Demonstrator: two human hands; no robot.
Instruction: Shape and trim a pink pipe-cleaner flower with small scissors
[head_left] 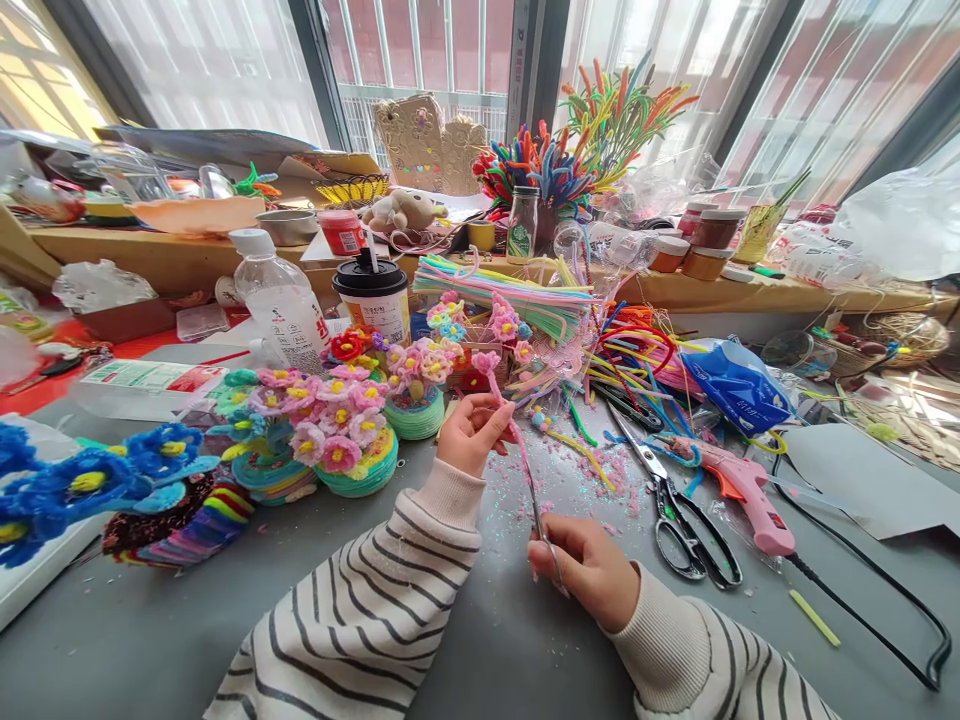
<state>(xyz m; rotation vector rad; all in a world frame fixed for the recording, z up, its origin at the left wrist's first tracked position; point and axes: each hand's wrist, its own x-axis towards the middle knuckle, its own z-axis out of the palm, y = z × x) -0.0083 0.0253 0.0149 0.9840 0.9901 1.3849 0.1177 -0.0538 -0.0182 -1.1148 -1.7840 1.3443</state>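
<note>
Nearest, the right hand (581, 565) pinches the lower end of a thin pink flower stem (525, 465), fingers closed on it just above the grey table (465, 640). The stem's long axis runs from this near end up and leftward to the far end, where a small pink blossom tops it. Farther along, the left hand (471, 432) grips the stem's upper part between thumb and fingertips; its palm is hidden. To the right lie scissors (679, 510) and a pink glue gun (739, 490). Farther left stand baskets of pipe-cleaner flowers (337, 430); the blue flowers (67, 485) are cut off at the left edge.
</note>
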